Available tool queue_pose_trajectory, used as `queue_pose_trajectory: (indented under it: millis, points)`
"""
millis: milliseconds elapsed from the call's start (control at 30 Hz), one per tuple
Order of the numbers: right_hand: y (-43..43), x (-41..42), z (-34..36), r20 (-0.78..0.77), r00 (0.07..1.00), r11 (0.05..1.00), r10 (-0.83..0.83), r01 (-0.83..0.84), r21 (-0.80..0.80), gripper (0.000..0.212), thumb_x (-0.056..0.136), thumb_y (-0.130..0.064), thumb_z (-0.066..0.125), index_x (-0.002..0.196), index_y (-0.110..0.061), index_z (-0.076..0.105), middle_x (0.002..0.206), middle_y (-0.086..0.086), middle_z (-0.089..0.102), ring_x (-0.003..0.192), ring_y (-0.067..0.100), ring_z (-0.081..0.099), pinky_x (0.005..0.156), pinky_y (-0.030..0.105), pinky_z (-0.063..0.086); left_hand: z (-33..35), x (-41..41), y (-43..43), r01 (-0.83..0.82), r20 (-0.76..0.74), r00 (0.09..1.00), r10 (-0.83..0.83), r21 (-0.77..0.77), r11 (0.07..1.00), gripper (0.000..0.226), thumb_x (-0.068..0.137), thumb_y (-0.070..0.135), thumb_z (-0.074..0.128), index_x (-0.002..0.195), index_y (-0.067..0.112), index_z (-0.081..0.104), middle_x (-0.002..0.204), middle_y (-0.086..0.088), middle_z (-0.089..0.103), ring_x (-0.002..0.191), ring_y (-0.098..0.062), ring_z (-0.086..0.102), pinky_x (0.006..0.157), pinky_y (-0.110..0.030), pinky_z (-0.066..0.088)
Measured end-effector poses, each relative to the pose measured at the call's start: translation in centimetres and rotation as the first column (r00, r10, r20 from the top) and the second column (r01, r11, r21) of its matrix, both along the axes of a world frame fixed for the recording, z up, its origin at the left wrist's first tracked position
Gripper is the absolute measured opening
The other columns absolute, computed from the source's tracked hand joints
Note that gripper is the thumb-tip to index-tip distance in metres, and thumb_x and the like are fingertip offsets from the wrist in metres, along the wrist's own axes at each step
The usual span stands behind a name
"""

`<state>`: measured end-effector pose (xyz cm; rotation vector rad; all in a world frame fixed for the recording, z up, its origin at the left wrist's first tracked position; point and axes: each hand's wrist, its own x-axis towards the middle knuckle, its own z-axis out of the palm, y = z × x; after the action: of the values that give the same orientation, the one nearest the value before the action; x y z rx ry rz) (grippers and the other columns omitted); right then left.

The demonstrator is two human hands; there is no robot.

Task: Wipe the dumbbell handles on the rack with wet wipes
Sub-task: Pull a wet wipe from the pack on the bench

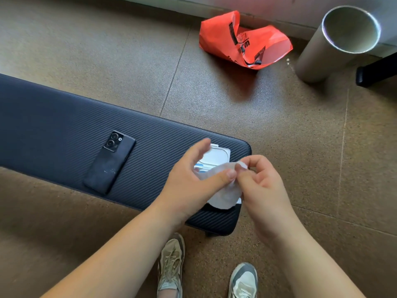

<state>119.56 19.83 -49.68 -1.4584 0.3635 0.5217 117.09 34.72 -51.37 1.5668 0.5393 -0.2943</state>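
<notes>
Both bare forearms reach in from the bottom edge over the end of a dark padded bench [64, 117]. The right hand [262, 186] pinches the top edge of a white wet wipe [225, 194] between thumb and forefinger. The left hand [191, 179] lays its thumb across the wipe, its other fingers raised, loose and blurred. Just behind the hands, a white wipes pack [217, 157] lies on the bench with its lid flipped up. A black phone [109, 162] lies face down on the bench, left of the pack. 2 sneakers [171, 261] stand on the brown speckled floor [107, 50] below. Farther off, an orange plastic bag [221, 37] lies crumpled beside a metal cylinder bin [318, 54].
</notes>
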Motion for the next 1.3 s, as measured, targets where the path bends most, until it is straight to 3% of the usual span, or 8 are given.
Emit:
queue_pose_trajectory:
  millis: [200, 367, 467, 700, 867, 967, 1100, 1300]
  points:
    - [-1.2, 0.9, -0.7, 0.337, 0.909, 0.832, 0.246, -0.02, -0.555, 0.017, 0.092, -0.014, 0.073, 0.087, -0.03, 0.069, 0.088, -0.009, 0.062, 0.08, 0.009, 0.062, 0.076, 0.022, 0.047, 0.7, 0.4, 0.5, 0.134, 0.058, 0.99, -0.131, -0.056, 0.989, 0.02, 0.092, 0.008, 0.077, 0.109, 0.018, 0.078, 0.096, -0.011, 0.078, 0.086, -0.016, 0.071, 0.084, -0.033, 0.056]
    - [-1.0, 0.9, 0.1, 0.224, 0.971, 0.961, 0.079, -0.015, -0.277, 0.015, 0.096, -0.007, 0.069, 0.088, -0.019, 0.071, 0.076, 0.002, 0.074, 0.072, 0.013, 0.071, 0.07, 0.03, 0.058, 1.4, 0.5, -0.7, 0.04, 0.021, 0.999, -0.039, -0.055, 0.998, 0.026, 0.096, 0.001, 0.066, 0.106, 0.02, 0.08, 0.078, -0.006, 0.074, 0.067, -0.018, 0.072, 0.063, -0.027, 0.056]
    - [-1.2, 0.5, 0.5, 0.151, 0.988, 0.989, 0.0, 0.022, -0.144, 0.01, 0.094, -0.002, 0.071, 0.091, -0.012, 0.073, 0.084, 0.008, 0.078, 0.084, 0.025, 0.077, 0.082, 0.039, 0.061, 1.3, 0.2, -1.0, 0.003, 0.03, 1.0, -0.004, 0.003, 1.0, 0.021, 0.095, 0.003, 0.067, 0.098, 0.018, 0.081, 0.079, -0.005, 0.079, 0.076, -0.024, 0.077, 0.072, -0.038, 0.061]
    - [-1.2, 0.4, 1.5, -0.044, 0.982, 0.98, -0.184, 0.187, 0.07, 0.008, 0.083, -0.009, 0.08, 0.084, -0.002, 0.078, 0.085, 0.023, 0.076, 0.082, 0.029, 0.075, 0.081, 0.037, 0.064, 1.4, -0.5, -1.3, -0.053, 0.085, 0.995, 0.046, 0.081, 0.995, 0.011, 0.084, 0.014, 0.084, 0.094, 0.015, 0.081, 0.078, 0.006, 0.077, 0.071, -0.007, 0.072, 0.065, -0.019, 0.055]
    - [-1.6, 0.0, 0.1, -0.082, 0.953, 0.957, -0.291, 0.291, -0.021, 0.031, 0.085, 0.01, 0.074, 0.108, -0.009, 0.066, 0.079, 0.016, 0.073, 0.07, 0.024, 0.07, 0.07, 0.035, 0.061, 0.4, -0.7, -0.4, -0.32, -0.062, 0.946, 0.317, -0.049, 0.946, 0.021, 0.073, 0.03, 0.091, 0.084, 0.016, 0.081, 0.083, -0.009, 0.077, 0.075, -0.022, 0.069, 0.076, -0.04, 0.058]
    - [-3.5, -0.5, -1.3, -0.101, 0.925, 0.916, -0.368, 0.341, -0.213, 0.033, 0.096, 0.007, 0.063, 0.122, -0.014, 0.065, 0.076, 0.003, 0.07, 0.067, 0.016, 0.069, 0.068, 0.03, 0.062, -0.8, -0.9, 0.9, -0.328, -0.097, 0.939, 0.331, 0.04, 0.944, 0.022, 0.077, 0.018, 0.089, 0.095, 0.024, 0.078, 0.092, -0.01, 0.074, 0.078, -0.02, 0.067, 0.078, -0.04, 0.058]
    - [-6.1, -1.3, -1.9, -0.061, 0.949, 0.803, -0.308, 0.225, -0.552, 0.019, 0.098, -0.004, 0.057, 0.104, -0.01, 0.075, 0.077, 0.005, 0.07, 0.067, 0.024, 0.065, 0.067, 0.036, 0.053, -1.3, -0.9, 2.7, -0.312, -0.064, 0.937, 0.342, 0.284, 0.907, 0.015, 0.097, 0.014, 0.065, 0.105, 0.021, 0.076, 0.106, 0.001, 0.076, 0.093, -0.02, 0.073, 0.09, -0.047, 0.061]
    - [-4.6, -1.6, -0.7, -0.108, 0.896, 0.814, -0.43, 0.333, -0.476, 0.022, 0.104, -0.007, 0.047, 0.1, -0.018, 0.066, 0.09, 0.012, 0.072, 0.078, 0.027, 0.073, 0.077, 0.046, 0.063, 0.0, -1.1, 3.3, -0.431, -0.05, 0.883, 0.467, 0.313, 0.847, 0.021, 0.101, 0.015, 0.053, 0.098, 0.02, 0.073, 0.1, -0.001, 0.075, 0.097, -0.023, 0.072, 0.089, -0.047, 0.06]
